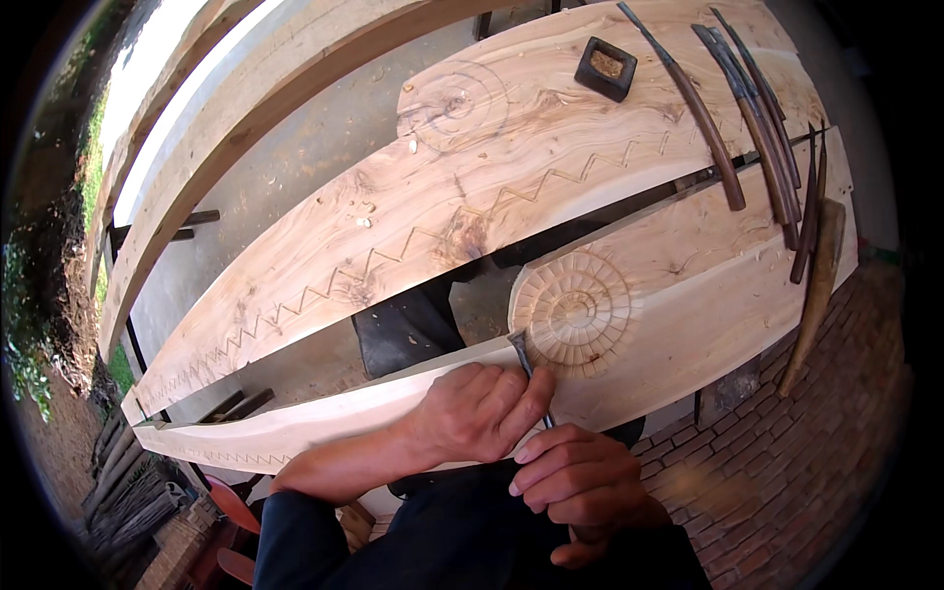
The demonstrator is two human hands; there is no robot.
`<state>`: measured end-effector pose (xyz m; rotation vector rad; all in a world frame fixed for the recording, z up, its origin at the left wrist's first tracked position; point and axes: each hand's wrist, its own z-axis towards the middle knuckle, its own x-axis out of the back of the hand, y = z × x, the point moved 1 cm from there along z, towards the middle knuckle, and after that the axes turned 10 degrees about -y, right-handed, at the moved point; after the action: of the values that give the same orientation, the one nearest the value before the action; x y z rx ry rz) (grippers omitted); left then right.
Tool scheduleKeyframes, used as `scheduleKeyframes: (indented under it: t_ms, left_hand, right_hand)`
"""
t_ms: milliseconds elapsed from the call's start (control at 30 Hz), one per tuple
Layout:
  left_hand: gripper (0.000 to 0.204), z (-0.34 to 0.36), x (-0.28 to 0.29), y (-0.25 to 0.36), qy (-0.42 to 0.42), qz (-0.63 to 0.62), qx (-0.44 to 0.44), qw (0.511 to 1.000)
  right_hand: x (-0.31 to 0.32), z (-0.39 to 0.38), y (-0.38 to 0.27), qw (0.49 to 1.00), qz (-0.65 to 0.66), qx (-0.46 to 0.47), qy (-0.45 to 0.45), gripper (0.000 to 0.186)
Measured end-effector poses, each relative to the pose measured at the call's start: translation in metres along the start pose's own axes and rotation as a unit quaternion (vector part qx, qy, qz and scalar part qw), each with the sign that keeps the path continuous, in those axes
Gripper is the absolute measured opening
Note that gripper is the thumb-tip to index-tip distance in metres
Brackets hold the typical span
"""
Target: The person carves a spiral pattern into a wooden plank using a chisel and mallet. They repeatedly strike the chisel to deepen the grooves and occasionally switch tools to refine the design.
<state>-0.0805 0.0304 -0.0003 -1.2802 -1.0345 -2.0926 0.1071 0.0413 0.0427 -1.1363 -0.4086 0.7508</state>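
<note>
My left hand (480, 413) is closed around the metal shaft of a carving gouge (521, 350), resting on the lower pale wooden plank (708, 295). The gouge's tip is at the edge beside a carved spiral of small segments (580, 310). Just below, my right hand (580, 477) has its fingers curled at the back end of the same gouge; the handle is hidden by it. The upper plank (344, 236) carries a carved zigzag line and a faint circular marking (452, 103).
Several gouges and chisels (723, 157), a wooden mallet (818, 305) and a dark square block (605, 69) lie on the planks at the right. Curved beams (246, 108) stand behind. Branches (118, 472) are piled at lower left; brick paving (787, 472) is at lower right.
</note>
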Motion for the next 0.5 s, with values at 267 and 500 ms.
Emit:
scheduleKeyframes:
  t_ms: [267, 500]
  left_hand:
    - [0.038, -0.0006, 0.0009, 0.0, -0.002, -0.008, 0.004, 1.0]
    - [0.034, 0.0011, -0.0004, -0.0006, 0.002, -0.008, 0.001, 1.0]
  right_hand:
    - [-0.0027, -0.0011, 0.0006, 1.0, -0.003, -0.002, 0.011, 0.051]
    - [-0.005, -0.0037, 0.0029, 1.0, -0.008, 0.008, 0.023, 0.051]
